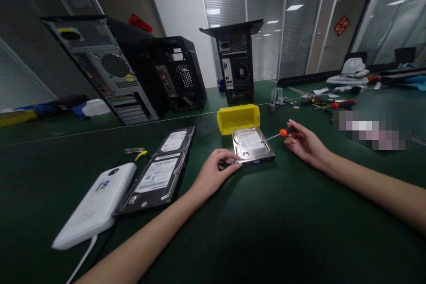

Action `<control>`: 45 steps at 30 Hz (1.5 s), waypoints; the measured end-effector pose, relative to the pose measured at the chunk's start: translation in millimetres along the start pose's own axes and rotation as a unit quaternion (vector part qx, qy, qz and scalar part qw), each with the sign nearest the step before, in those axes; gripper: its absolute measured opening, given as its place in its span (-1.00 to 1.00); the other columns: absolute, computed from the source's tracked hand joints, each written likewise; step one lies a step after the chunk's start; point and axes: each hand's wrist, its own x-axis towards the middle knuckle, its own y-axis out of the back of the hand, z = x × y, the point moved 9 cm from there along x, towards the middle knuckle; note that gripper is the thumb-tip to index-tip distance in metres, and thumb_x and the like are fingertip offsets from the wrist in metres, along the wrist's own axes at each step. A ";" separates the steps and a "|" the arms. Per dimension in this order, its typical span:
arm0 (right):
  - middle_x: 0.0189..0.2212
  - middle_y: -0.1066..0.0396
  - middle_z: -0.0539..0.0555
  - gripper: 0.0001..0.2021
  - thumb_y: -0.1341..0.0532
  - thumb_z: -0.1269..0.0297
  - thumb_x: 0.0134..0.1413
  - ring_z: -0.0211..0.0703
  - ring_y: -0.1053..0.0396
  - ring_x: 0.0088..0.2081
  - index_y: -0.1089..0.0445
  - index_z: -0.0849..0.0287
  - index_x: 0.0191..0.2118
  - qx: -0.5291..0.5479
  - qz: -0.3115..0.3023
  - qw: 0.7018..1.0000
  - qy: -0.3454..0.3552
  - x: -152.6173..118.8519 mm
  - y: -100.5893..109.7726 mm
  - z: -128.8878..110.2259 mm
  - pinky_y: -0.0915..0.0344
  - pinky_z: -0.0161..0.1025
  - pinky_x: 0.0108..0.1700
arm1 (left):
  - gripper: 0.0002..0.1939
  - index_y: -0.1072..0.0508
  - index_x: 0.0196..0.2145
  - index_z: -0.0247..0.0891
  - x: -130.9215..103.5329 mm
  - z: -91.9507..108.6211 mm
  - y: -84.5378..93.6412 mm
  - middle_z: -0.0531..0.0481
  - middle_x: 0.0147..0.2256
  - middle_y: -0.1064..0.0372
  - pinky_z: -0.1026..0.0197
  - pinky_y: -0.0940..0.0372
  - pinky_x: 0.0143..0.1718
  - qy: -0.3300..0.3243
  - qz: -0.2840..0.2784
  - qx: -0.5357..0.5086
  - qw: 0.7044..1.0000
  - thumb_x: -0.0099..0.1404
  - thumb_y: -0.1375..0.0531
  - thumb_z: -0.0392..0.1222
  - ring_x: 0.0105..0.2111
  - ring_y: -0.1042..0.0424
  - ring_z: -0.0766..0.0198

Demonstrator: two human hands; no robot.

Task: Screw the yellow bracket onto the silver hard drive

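A silver hard drive (250, 143) with a white label lies flat on the green table. My left hand (214, 173) is closed at its near left corner, thumb and fingers pinching the edge. In my right hand (306, 145) is a screwdriver (283, 132) with an orange and black handle. Its thin shaft points left and down, and the tip appears over the label's right side; I cannot tell whether it touches. Directly behind the drive stands a yellow plastic bin (223, 124), its open side toward me.
Two more hard drives (156, 175) lie left of my hand, beside a white power bank (96, 204) marked 18 with a cable. Computer cases (115, 66) stand behind on the left, another tower (238, 62) at centre back. Screwdrivers and pliers (344, 104) lie at right.
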 end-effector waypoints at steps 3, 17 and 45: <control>-0.60 -0.28 -0.07 -0.86 -0.34 0.29 -0.08 -0.49 -0.11 -0.65 -0.37 0.20 -0.42 0.017 0.001 1.000 -0.007 2.7 0.9 -0.4 -0.27 -0.45 -0.53 | -0.74 -0.51 -0.21 -0.16 1.9 0.0 0.0 -0.07 -0.09 -0.33 0.17 -0.22 -0.29 -0.005 -0.004 0.001 1.000 0.18 -0.21 -0.02 -0.14 -0.33 0.14; -0.52 -0.41 -0.02 -0.91 -0.25 0.32 0.04 -0.49 -0.09 -0.65 -0.40 0.22 -0.33 0.027 -0.038 0.999 -0.021 13.8 0.7 -4.9 -0.33 -0.41 -0.45 | -0.76 -0.50 -0.20 -0.19 1.3 2.8 0.4 -0.07 -0.09 -0.32 0.18 -0.22 -0.25 -0.021 0.011 0.005 1.000 0.19 -0.21 -0.07 -0.10 -0.31 0.16; -0.68 -0.28 -0.14 -0.74 -0.34 0.21 -0.08 -0.50 -0.10 -0.71 -0.26 0.20 -0.39 -0.102 -0.027 0.993 0.057 4.6 -7.4 -9.0 -0.38 -0.39 -0.48 | -0.76 -0.50 -0.24 -0.19 -1.1 5.6 3.0 -0.06 -0.11 -0.32 0.18 -0.22 -0.25 -0.020 0.026 0.010 0.999 0.19 -0.22 -0.03 -0.11 -0.33 0.17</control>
